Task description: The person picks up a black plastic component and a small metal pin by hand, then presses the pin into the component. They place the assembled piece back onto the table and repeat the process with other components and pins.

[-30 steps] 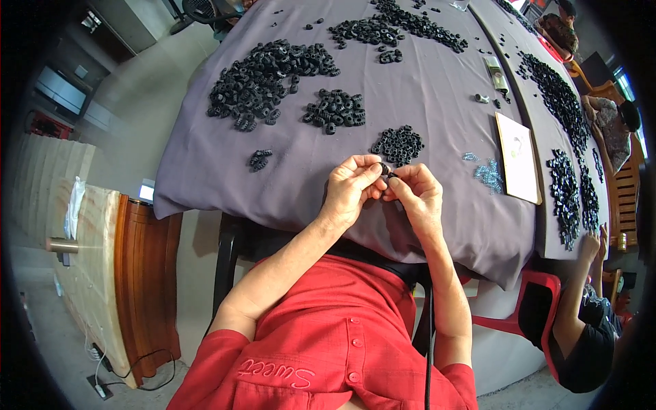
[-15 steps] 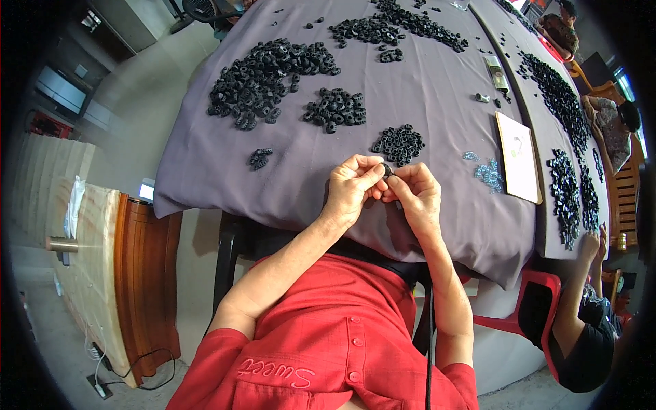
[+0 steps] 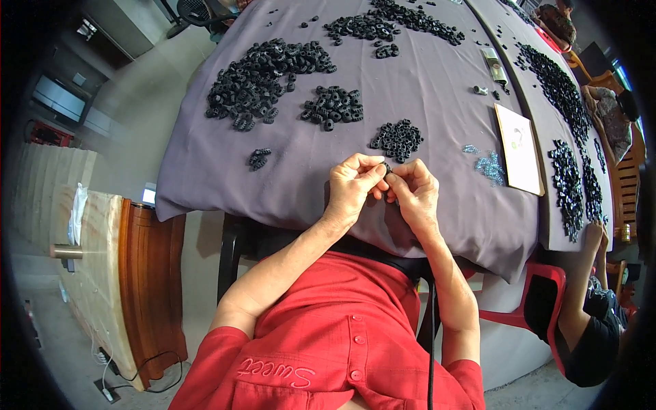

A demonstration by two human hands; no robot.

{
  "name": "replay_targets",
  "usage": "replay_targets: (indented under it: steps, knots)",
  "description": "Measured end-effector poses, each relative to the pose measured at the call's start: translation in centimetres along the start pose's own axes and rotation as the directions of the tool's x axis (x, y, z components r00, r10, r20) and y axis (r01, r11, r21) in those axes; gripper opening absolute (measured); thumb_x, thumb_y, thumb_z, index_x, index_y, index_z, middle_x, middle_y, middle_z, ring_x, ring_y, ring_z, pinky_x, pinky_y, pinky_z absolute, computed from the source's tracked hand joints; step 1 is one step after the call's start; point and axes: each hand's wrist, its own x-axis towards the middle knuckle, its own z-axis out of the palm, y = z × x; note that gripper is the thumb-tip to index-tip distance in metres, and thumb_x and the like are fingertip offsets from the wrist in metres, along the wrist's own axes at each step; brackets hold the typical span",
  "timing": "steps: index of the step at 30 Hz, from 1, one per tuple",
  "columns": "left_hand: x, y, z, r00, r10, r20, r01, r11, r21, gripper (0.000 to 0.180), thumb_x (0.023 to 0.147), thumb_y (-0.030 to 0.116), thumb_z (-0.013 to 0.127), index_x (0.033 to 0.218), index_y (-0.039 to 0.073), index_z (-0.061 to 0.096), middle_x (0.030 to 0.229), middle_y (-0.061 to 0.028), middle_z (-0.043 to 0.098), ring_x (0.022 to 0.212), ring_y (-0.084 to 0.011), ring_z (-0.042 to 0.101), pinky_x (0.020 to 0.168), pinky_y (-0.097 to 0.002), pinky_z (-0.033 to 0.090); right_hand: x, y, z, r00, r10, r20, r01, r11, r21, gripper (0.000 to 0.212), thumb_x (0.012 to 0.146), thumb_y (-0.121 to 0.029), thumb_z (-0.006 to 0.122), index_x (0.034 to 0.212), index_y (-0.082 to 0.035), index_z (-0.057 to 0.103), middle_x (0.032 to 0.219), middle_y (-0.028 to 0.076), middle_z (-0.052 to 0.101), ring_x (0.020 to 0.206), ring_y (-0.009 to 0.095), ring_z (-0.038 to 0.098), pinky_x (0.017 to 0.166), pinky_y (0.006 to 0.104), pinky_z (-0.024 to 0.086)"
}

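Just over the table's near edge, my left hand (image 3: 354, 184) and my right hand (image 3: 414, 193) meet, thumbs and fingertips pinched on a small black plastic part (image 3: 387, 168). Fingers cover most of it, so its full shape cannot be made out. Right beyond my fingertips lies a pile of small black ring-shaped parts (image 3: 397, 140). A heap of ridged black pieces (image 3: 333, 108) is farther back and to the left, with a little clump of the same kind (image 3: 259, 159) nearer me.
A grey-purple cloth (image 3: 301, 191) covers the table. At the far left is a large black heap (image 3: 266, 78). To the right are clear blue pieces (image 3: 489, 168), a pale board (image 3: 521, 152) and a tube (image 3: 494, 66). A person in black (image 3: 593, 345) works at the right.
The whole view has shifted slightly. Both hands stay together at the same spot, with only a small movement of the fingers around the black part.
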Motion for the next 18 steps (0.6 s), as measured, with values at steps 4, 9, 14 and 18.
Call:
replay_targets:
  steps: [4,9,14,18]
  knots:
    - [0.01,0.26,0.14,1.0,0.014,0.014,-0.015,0.995,0.103,0.008,0.085,0.005,0.061,0.091,0.0,0.061,0.066,-0.0042,0.061,0.05,-0.0082,0.056,0.045,-0.0197,0.044,0.0,-0.06,0.12,1.0,-0.012,-0.015,0.012,0.999,-0.039,0.007,0.083,0.002,0.059,0.08,0.0,0.053,0.066,0.004,0.058,0.054,0.007,0.053,0.048,0.0204,0.044]
    - [0.09,0.39,0.32,1.0,0.01,0.015,-0.011,0.997,0.074,0.012,0.085,0.006,0.061,0.094,-0.001,0.059,0.065,-0.0052,0.061,0.049,-0.009,0.055,0.044,-0.0199,0.043,-0.02,0.4,0.3,0.999,-0.021,-0.042,0.02,0.999,-0.035,0.006,0.083,0.002,0.059,0.08,0.001,0.054,0.066,0.003,0.059,0.055,0.006,0.053,0.049,0.0204,0.044]
    - [0.03,0.04,0.24,1.0,0.006,-0.002,-0.006,1.0,-0.025,0.015,0.087,0.007,0.059,0.099,-0.002,0.057,0.068,-0.0073,0.061,0.05,-0.0106,0.056,0.045,-0.0206,0.045,0.0,0.21,0.33,0.999,-0.039,-0.034,0.038,0.999,-0.009,0.005,0.083,0.001,0.06,0.084,0.001,0.055,0.07,0.004,0.061,0.058,0.006,0.055,0.051,0.0204,0.047]
    - [-0.1,0.42,0.18,0.999,-0.038,0.005,0.038,0.996,-0.081,0.014,0.089,0.007,0.056,0.099,-0.002,0.056,0.069,-0.0082,0.061,0.052,-0.0116,0.058,0.047,-0.0213,0.047,0.09,0.51,0.12,0.999,-0.047,-0.008,0.047,0.999,0.014,0.005,0.084,0.0,0.06,0.086,0.001,0.055,0.072,0.004,0.061,0.06,0.006,0.055,0.052,0.0204,0.048]
